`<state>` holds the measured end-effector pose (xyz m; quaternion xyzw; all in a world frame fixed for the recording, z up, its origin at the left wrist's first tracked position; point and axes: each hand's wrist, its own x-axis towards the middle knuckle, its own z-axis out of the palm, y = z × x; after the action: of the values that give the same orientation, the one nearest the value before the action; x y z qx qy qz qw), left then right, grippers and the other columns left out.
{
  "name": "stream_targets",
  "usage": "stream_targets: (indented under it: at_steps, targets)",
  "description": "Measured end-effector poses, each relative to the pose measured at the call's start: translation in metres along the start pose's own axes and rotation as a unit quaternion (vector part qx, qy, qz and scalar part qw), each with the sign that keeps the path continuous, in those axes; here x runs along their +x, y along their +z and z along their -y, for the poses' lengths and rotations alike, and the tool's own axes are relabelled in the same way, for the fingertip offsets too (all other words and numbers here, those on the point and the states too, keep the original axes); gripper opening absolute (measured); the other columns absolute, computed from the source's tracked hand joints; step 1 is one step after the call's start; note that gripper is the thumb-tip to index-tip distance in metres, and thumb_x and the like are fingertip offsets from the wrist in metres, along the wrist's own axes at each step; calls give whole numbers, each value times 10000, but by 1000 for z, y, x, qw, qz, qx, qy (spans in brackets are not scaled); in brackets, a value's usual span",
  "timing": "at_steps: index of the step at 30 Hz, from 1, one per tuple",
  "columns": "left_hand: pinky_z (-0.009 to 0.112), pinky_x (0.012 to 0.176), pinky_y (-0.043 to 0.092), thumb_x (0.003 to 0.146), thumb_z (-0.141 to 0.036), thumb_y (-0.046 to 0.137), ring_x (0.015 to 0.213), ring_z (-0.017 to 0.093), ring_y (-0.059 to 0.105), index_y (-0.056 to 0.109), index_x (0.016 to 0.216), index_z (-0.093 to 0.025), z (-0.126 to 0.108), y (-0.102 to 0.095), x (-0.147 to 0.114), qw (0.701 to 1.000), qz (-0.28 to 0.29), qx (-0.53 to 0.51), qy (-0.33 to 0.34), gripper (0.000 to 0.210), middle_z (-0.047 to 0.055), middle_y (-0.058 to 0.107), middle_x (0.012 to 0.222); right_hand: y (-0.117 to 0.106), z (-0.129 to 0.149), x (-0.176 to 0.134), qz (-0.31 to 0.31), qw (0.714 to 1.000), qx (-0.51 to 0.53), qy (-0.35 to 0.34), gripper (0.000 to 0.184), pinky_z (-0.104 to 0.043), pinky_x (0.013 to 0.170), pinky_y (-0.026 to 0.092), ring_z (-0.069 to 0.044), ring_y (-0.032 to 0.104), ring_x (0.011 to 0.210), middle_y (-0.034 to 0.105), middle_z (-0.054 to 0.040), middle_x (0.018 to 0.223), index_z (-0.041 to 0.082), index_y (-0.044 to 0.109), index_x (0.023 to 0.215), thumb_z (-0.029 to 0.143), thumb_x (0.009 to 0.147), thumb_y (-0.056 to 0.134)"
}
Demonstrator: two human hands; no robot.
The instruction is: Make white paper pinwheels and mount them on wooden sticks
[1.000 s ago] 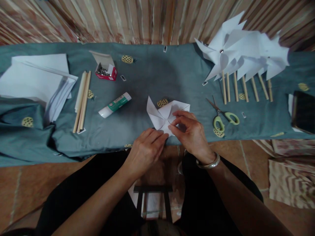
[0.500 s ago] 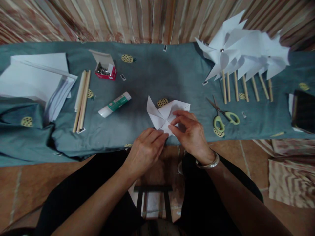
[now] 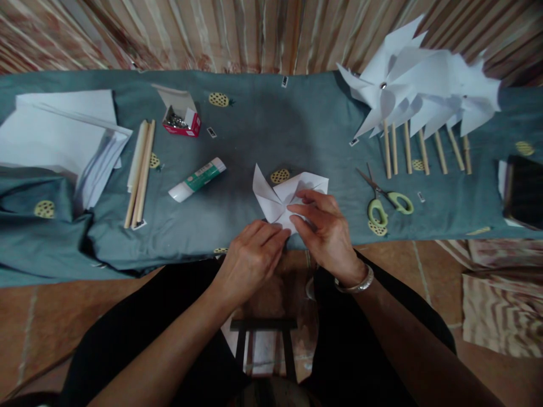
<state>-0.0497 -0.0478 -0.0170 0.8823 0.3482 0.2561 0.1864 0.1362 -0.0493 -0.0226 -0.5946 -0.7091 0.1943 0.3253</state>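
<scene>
A white paper pinwheel [image 3: 268,206] with folded blades lies near the front edge of the cloth-covered table. My left hand [image 3: 253,251] grips its lower edge, fingers curled and pressed together. Over its right side is my right hand [image 3: 324,229], thumb and fingertips close together at the pinwheel's centre, holding the folded paper there. Part of the right blades is hidden under those fingers. To the left lies a white and green glue stick [image 3: 197,180]. Green-handled scissors [image 3: 384,198] rest to the right, blades slightly apart.
Finished-looking white pinwheels [image 3: 407,79] on sticks lie overlapping at the back right. Left are wooden sticks [image 3: 144,169], a red box [image 3: 182,121] of small metal pieces and a stack of white paper [image 3: 59,127]. A dark phone-like object [image 3: 525,192] sits at the right edge.
My right fingers have spread a little and shifted slightly at the pinwheel's centre. The left hand stays put on the lower edge.
</scene>
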Motion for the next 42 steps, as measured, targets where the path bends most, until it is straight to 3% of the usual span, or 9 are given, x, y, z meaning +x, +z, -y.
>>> stream_targets:
  at_steps: [11, 21, 35, 42]
  targets:
    - [382, 784, 587, 935, -115, 530, 907, 216, 619, 637, 1116, -102, 0, 0, 0, 1000, 1, 0, -2, 210, 109, 709, 1004, 1, 5, -3, 34, 999, -11, -11, 312, -572, 1037, 416, -329, 508, 1246, 568, -53, 1319, 319, 666, 1105, 179, 921, 456]
    - [351, 727, 577, 937, -144, 522, 879, 203, 626, 638, 1092, -137, -1, -1, 0, 1000, -7, 6, -20, 193, 93, 657, 965, 10, 2, -11, 52, 997, -54, -34, 450, -583, 1049, 391, -349, 436, 1318, 509, -41, 1394, 359, 559, 1230, 104, 863, 502]
    - [339, 733, 573, 933, -140, 510, 889, 204, 625, 635, 1082, -140, -2, 0, 2, 1000, 1, 9, -26, 195, 92, 643, 985, 12, 8, -10, 10, 996, -85, -19, 314, -587, 1035, 379, -359, 437, 1325, 497, -76, 1433, 310, 614, 1117, 129, 888, 497]
    - [341, 743, 576, 939, -141, 500, 878, 202, 620, 630, 1079, -134, -2, 0, 0, 1000, 1, 9, -21, 191, 91, 640, 970, 18, 9, -15, 11, 997, -76, -21, 362, -589, 1049, 377, -364, 431, 1342, 492, -72, 1447, 330, 553, 1208, 141, 902, 510]
